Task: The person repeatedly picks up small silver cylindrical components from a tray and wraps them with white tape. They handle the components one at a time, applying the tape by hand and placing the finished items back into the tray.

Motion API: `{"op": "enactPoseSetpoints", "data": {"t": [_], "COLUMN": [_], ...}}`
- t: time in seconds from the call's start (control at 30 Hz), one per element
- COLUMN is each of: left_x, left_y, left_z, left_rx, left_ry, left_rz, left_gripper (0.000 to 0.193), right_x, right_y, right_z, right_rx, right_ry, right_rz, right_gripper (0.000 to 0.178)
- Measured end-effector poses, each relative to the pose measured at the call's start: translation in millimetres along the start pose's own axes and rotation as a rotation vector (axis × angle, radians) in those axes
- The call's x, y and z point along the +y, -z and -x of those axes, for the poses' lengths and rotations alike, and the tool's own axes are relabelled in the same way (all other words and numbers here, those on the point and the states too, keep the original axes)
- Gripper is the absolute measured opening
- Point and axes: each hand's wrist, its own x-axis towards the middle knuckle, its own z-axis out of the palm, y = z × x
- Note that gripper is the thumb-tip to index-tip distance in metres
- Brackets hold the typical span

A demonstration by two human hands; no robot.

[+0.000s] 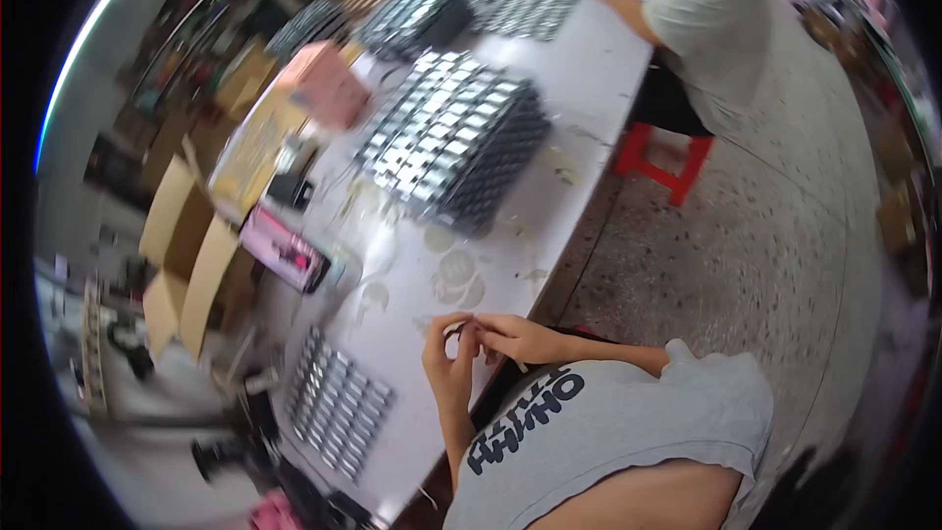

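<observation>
Close to my body, at the near edge of the white table, my two hands meet. My left hand has its thumb and fingers bent in a pinch, and the fingertips of my right hand press in against it. Whatever lies between the fingers is too small and blurred to name. To the left of my hands, a single grid tray of small shiny silver pieces lies flat on the table. Farther off stands a tall stack of similar dark trays, its top filled with shiny pieces.
A pink box and a pink-and-black case sit along the left side, near an open cardboard box. More filled trays stand at the far end. Another person sits at the right edge, a red stool beneath.
</observation>
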Motion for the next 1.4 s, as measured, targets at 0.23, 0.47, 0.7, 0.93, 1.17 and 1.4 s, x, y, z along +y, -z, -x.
{"op": "enactPoseSetpoints", "data": {"t": [0.23,0.47,0.7,0.93,1.17,1.4], "left_x": [-7.0,-10.5,-6.6,1.7,5.5,18.3], "left_y": [-6.4,9.6,8.0,5.0,5.2,-4.1], "left_z": [-11.5,-5.5,-6.2,-0.7,5.9,4.5], "left_rx": [-0.033,-0.042,0.027,0.024,-0.012,-0.043], "left_ry": [-0.139,-0.043,-0.109,-0.1,-0.074,-0.179], "left_rz": [-0.023,0.006,-0.102,-0.127,-0.083,-0.26], "left_gripper": [0.008,0.008,0.008,0.005,0.007,0.014], "right_x": [-0.3,-3.4,-0.4,-1.5,9.1,0.6], "right_y": [5.6,-7.8,-4.8,-1.9,-7.9,-1.9], "right_z": [10.0,5.2,5.5,8.4,9.4,27.6], "right_rx": [0.13,0.102,0.122,0.077,0.182,0.118], "right_ry": [0.043,0.0,-0.048,0.13,0.376,0.123], "right_rz": [0.135,0.125,0.026,0.031,0.068,-0.198], "right_gripper": [0.025,0.026,0.026,0.022,0.02,0.019]}}
